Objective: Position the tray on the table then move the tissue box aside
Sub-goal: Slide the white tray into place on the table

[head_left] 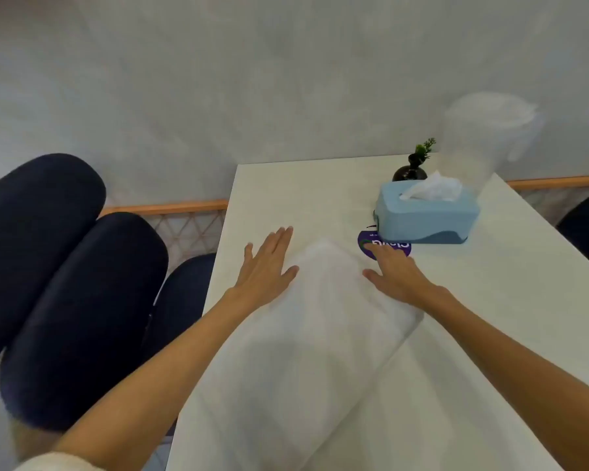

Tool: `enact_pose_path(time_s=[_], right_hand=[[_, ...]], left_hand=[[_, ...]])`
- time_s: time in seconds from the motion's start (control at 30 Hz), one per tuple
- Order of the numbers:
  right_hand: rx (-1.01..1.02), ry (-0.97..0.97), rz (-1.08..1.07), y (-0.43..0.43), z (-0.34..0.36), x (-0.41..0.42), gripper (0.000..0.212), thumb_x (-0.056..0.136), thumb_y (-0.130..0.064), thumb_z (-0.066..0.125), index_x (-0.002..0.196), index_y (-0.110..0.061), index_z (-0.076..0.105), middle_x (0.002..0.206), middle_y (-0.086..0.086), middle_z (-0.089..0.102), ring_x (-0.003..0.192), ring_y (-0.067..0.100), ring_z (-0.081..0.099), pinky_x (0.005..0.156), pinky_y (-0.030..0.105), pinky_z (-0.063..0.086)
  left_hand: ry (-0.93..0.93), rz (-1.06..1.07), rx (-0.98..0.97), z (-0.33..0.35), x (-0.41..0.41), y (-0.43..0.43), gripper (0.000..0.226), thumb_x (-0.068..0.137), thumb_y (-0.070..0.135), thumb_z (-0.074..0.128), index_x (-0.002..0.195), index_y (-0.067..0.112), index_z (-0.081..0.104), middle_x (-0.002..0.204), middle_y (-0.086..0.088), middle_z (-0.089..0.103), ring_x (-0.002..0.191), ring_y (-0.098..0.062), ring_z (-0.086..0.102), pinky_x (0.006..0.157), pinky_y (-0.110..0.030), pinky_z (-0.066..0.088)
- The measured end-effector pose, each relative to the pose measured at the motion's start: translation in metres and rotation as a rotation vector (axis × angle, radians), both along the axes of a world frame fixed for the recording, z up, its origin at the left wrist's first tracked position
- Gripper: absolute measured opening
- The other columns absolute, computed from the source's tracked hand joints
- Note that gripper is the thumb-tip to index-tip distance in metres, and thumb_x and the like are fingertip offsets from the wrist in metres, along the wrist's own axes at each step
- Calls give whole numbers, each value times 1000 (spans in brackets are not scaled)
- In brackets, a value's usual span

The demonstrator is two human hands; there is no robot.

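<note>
A white tray [303,334] lies blurred on the white table [490,334], running from the near edge toward the middle. My left hand [269,263] lies flat with its fingers spread at the tray's far left corner, thumb against the tray's edge. My right hand [391,273] rests flat at the far right corner, fingertips on a purple round sticker [365,240]. Neither hand is closed around anything. Just beyond my right hand stands a light blue tissue box [425,215] with a white tissue sticking out of its top.
A small dark vase [409,171] with a green sprig stands behind the tissue box. A blurred translucent container [480,137] sits at the far right corner. Dark blue padded chairs [65,300] line the table's left side. Behind it all is a grey wall.
</note>
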State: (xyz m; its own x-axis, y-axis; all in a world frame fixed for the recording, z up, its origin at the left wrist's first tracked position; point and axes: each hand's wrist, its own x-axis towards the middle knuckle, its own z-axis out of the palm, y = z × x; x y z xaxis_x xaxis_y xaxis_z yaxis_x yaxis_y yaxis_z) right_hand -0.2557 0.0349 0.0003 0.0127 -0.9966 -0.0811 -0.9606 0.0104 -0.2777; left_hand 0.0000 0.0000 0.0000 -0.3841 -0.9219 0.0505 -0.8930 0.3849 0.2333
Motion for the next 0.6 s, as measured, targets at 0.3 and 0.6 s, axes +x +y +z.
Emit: enact_pose_path(time_s=[0.3, 0.6], right_hand=[[105, 21, -142, 3, -25, -5, 46, 90, -5, 48, 136, -4, 45, 133, 17, 51, 119, 33, 50, 98, 41, 48], [21, -71, -193, -20, -32, 1, 45, 87, 11, 47, 130, -1, 54, 127, 21, 56, 117, 35, 52, 100, 40, 47]], left_hand=[[-92, 162, 226, -29, 9, -4, 64, 98, 35, 43, 152, 13, 17, 149, -12, 38, 131, -31, 45, 102, -46, 39], [-173, 260, 39, -43, 25, -3, 26, 101, 17, 41, 124, 10, 50, 115, -10, 57, 100, -25, 58, 66, -33, 44]])
